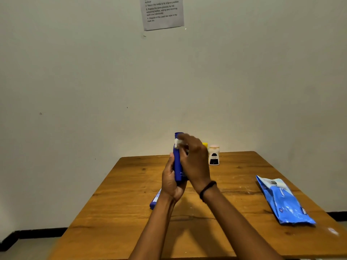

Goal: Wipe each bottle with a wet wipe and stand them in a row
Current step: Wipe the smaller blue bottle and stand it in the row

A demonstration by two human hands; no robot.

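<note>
The person is holding a tall blue plastic bottle (177,166) upright in the air above the middle of the brown wooden table (131,212). The left hand (171,179) is grasping the bottle's lower part, with fingers and thumb wrapped round it from the left side. The right hand (193,160) is reaching across the bottle's upper part with bent fingers, pinching a small crumpled white wet wipe (177,143) and pressing it against the bottle just below the cap. This hand is blurred, so how each finger lies is unclear. A black band (207,190) is sitting on the right wrist.

Behind the left wrist a second blue container with a white label (155,200) is lying flat on the table, mostly hidden by the arm. Near the far edge a small white bottle with a dark label and a pale cap (214,156) is standing upright. Just to its left a yellow object (205,145) is showing partly behind the right hand; what it is cannot be told. On the table's right side, well apart from the hands, a blue soft plastic pack of wipes (283,201) is lying flat. A printed sheet of paper (162,14) is hanging on the pale wall (75,72).
</note>
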